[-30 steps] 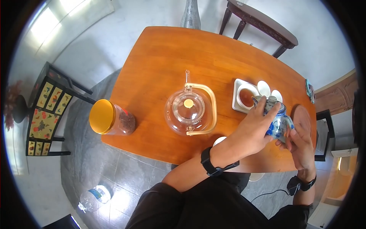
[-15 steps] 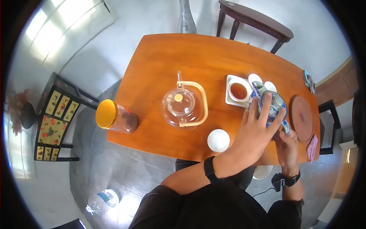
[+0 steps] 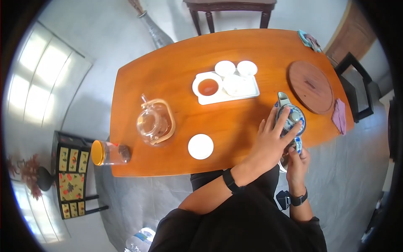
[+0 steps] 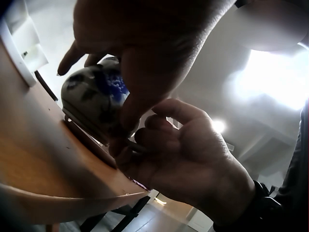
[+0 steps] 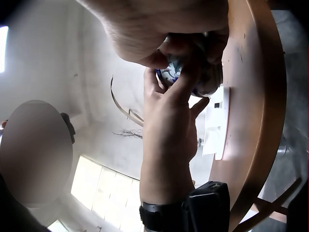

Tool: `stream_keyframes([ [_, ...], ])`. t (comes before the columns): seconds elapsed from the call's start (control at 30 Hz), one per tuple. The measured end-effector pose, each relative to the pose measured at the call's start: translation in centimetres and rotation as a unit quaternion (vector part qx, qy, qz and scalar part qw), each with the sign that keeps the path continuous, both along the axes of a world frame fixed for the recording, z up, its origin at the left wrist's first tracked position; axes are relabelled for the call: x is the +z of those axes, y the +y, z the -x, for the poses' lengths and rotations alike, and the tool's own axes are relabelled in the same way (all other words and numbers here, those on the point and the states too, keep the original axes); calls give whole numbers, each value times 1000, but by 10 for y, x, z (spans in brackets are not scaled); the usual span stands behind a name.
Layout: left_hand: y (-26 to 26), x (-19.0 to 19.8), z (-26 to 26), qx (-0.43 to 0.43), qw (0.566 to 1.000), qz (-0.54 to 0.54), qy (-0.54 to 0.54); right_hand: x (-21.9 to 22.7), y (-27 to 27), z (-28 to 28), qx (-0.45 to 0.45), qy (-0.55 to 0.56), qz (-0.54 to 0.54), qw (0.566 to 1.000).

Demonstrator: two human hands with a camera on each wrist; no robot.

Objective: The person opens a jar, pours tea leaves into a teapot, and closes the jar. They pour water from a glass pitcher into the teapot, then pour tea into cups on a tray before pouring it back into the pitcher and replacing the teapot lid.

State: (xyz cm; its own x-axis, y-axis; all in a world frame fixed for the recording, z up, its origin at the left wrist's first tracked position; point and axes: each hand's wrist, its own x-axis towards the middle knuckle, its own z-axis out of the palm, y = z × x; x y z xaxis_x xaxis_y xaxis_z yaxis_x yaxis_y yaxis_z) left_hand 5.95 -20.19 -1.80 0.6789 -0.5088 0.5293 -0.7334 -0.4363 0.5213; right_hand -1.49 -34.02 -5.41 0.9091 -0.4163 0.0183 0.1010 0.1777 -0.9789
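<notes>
Two hands work a blue-and-white ceramic teapot (image 3: 303, 122), right of centre in the frame.
The left hand (image 3: 268, 145) spreads its fingers wide over the lid (image 3: 295, 116); the right hand (image 3: 298, 168) grips the handle (image 3: 298, 145). Upper centre, a white rectangular tray (image 3: 252, 90) bears a white cup (image 3: 196, 88) of reddish-brown liquid. Work seems partway: that cup is filled, the pot remains to be set down; whether the neighbouring cups hold anything, I cannot tell.

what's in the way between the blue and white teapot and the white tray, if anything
Nothing visible stands between the teapot and the tray, only bare tabletop; the left hand has its fingers spread over the teapot's top.
</notes>
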Motion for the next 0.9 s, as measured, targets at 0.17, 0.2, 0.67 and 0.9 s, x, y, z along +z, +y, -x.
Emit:
stream_keyframes([
  [0.17,-19,-2,-12,-26,999,-34,7,-6,-21,-5,5,39,-1,999],
  [0.2,-22,-3,-14,-30,999,-37,11,-7,-25,-8,3,38,-5,999],
  [0.67,-36,-17,-28,-19,998,-55,28,4,-44,-23,92,104,-16,990],
  [0.9,-36,-23,-27,-28,996,-78,18,15,-68,-3,175,134,6,975],
])
